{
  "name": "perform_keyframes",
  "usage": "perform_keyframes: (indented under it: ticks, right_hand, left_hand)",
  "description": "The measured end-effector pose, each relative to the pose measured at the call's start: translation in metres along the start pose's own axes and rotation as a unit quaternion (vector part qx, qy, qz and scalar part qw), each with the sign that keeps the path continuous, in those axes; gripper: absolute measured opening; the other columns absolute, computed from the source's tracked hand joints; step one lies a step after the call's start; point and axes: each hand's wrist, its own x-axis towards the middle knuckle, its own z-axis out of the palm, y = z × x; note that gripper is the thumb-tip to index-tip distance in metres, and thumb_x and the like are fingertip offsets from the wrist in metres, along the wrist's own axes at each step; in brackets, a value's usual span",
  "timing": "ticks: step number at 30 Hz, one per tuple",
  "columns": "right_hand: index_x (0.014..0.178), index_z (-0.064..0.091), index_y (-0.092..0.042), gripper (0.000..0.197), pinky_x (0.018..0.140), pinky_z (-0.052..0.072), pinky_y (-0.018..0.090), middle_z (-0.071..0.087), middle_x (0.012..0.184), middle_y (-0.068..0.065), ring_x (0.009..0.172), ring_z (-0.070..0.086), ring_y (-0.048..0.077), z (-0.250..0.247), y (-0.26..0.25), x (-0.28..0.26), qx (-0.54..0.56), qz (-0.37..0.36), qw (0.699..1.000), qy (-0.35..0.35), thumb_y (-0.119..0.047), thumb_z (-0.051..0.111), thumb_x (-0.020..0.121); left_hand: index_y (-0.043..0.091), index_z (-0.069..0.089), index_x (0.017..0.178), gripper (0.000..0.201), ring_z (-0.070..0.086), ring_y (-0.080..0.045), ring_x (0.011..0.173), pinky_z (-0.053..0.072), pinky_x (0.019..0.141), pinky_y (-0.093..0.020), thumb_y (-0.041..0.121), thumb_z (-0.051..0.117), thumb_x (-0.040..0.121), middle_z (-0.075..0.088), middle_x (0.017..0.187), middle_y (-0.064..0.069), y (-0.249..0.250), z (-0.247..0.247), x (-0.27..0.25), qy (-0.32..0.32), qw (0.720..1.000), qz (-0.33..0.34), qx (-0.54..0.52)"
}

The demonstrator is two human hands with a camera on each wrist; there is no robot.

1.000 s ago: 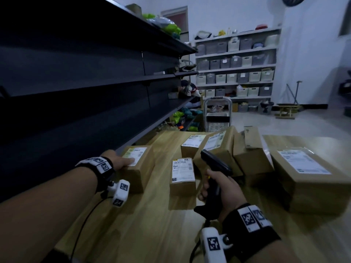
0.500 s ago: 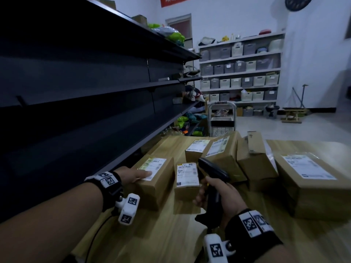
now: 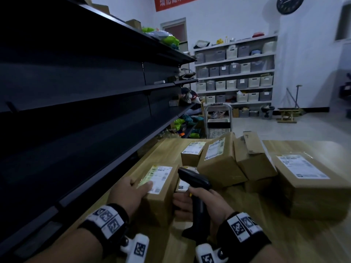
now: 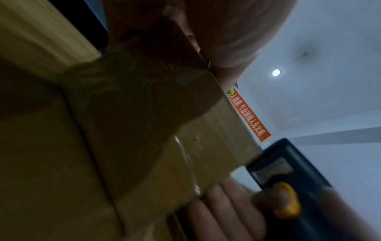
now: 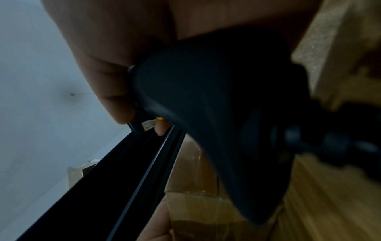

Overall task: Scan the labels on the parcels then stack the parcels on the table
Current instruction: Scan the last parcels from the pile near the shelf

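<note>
Left hand (image 3: 131,194): forearm extended forward, palm on a parcel's (image 3: 161,198) near top edge, thumb laid flat across its label. Right hand (image 3: 207,204): fingers wrapped round scanner (image 3: 197,196) grip, index finger at the trigger. Marker bands on both wrists.

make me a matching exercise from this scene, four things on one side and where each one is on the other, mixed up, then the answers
Things:
1. barcode scanner
2. near parcel
3. wall clock
4. largest parcel

Places:
A. high on the white wall
B. under the left hand
C. in the right hand
D. at the table's right side

Pairs: 1-C, 2-B, 3-A, 4-D
</note>
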Motion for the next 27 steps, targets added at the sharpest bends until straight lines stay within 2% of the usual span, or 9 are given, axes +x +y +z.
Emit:
perform_keyframes:
  ticks: [4, 9, 12, 14, 16, 19, 23, 25, 27]
  right_hand:
    - [0.106, 0.069, 0.009, 0.033, 0.113, 0.044, 0.073, 0.068, 0.125, 0.041, 0.121, 0.066, 0.057, -0.002, 0.000, -0.003, 0.004, 0.000, 1.000, -0.001, -0.014, 0.081, 0.087]
    - [0.133, 0.062, 0.007, 0.064, 0.106, 0.055, 0.066, 0.072, 0.130, 0.033, 0.121, 0.071, 0.052, -0.003, -0.003, 0.000, 0.017, -0.020, 0.999, 0.048, -0.015, 0.089, 0.079]
    - [0.142, 0.057, 0.003, 0.064, 0.103, 0.055, 0.057, 0.074, 0.129, 0.030, 0.120, 0.074, 0.045, -0.006, -0.008, -0.003, 0.073, -0.043, 0.996, 0.035, -0.011, 0.081, 0.084]
    - [0.144, 0.057, 0.004, 0.063, 0.103, 0.054, 0.054, 0.072, 0.133, 0.030, 0.122, 0.073, 0.044, -0.006, -0.013, -0.008, 0.111, -0.049, 0.993, 0.001, -0.011, 0.074, 0.085]
    - [0.143, 0.058, 0.007, 0.062, 0.103, 0.054, 0.054, 0.072, 0.134, 0.030, 0.123, 0.072, 0.044, -0.005, -0.015, -0.011, 0.132, -0.057, 0.990, -0.014, -0.012, 0.073, 0.086]
    - [0.136, 0.065, 0.010, 0.059, 0.102, 0.054, 0.054, 0.073, 0.132, 0.029, 0.121, 0.073, 0.043, -0.004, -0.018, -0.013, 0.107, -0.075, 0.991, -0.005, -0.018, 0.072, 0.084]
    - [0.132, 0.067, 0.005, 0.082, 0.075, 0.061, 0.049, 0.078, 0.112, 0.026, 0.092, 0.074, 0.043, -0.005, -0.021, -0.011, 0.049, -0.082, 0.994, 0.045, -0.025, 0.096, 0.062]
    - [0.127, 0.062, 0.005, 0.074, 0.055, 0.054, 0.041, 0.069, 0.082, 0.023, 0.065, 0.065, 0.038, -0.007, -0.020, -0.010, 0.045, -0.095, 0.993, 0.062, -0.024, 0.091, 0.065]
    - [0.111, 0.063, 0.001, 0.066, 0.047, 0.044, 0.036, 0.055, 0.067, 0.018, 0.050, 0.051, 0.030, -0.005, -0.018, -0.009, 0.030, -0.097, 0.994, 0.049, -0.028, 0.093, 0.060]
  left_hand:
    - [0.020, 0.063, 0.124, 0.046, 0.075, -0.021, 0.092, 0.059, 0.064, -0.033, 0.031, 0.090, 0.088, 0.074, 0.111, -0.003, 0.009, -0.001, -0.030, 0.003, 0.993, 0.013, -0.117]
    - [0.020, 0.063, 0.115, 0.036, 0.075, -0.029, 0.102, 0.066, 0.076, -0.047, 0.017, 0.087, 0.089, 0.072, 0.120, -0.007, 0.018, -0.015, -0.040, -0.023, 0.980, 0.049, -0.193]
    - [0.023, 0.053, 0.128, 0.060, 0.070, -0.023, 0.102, 0.066, 0.060, -0.034, 0.002, 0.088, 0.084, 0.065, 0.123, 0.000, 0.020, -0.019, -0.041, -0.080, 0.967, 0.057, -0.235]
    - [0.036, 0.040, 0.143, 0.092, 0.067, -0.018, 0.100, 0.064, 0.055, -0.027, -0.006, 0.090, 0.078, 0.061, 0.123, 0.003, 0.020, -0.019, -0.041, -0.110, 0.959, 0.068, -0.251]
    - [0.052, 0.033, 0.149, 0.114, 0.075, -0.030, 0.103, 0.069, 0.067, -0.044, -0.004, 0.094, 0.070, 0.064, 0.129, -0.004, 0.019, -0.016, -0.039, -0.124, 0.952, 0.069, -0.271]
    - [0.052, 0.039, 0.151, 0.123, 0.080, -0.043, 0.102, 0.067, 0.078, -0.063, -0.001, 0.100, 0.058, 0.069, 0.132, -0.017, 0.017, -0.008, -0.028, -0.093, 0.925, 0.045, -0.366]
    - [0.041, 0.038, 0.159, 0.125, 0.073, -0.027, 0.117, 0.066, 0.083, -0.052, 0.001, 0.102, 0.060, 0.067, 0.140, -0.004, 0.014, 0.006, -0.006, -0.046, 0.922, 0.060, -0.380]
    - [0.043, 0.042, 0.156, 0.125, 0.072, -0.029, 0.121, 0.064, 0.090, -0.056, 0.014, 0.108, 0.054, 0.068, 0.142, -0.001, 0.003, 0.015, 0.010, -0.038, 0.917, 0.042, -0.395]
    - [0.049, 0.049, 0.149, 0.133, 0.076, -0.035, 0.119, 0.062, 0.097, -0.065, 0.034, 0.113, 0.034, 0.073, 0.139, -0.006, -0.018, 0.027, 0.032, -0.040, 0.895, 0.021, -0.443]
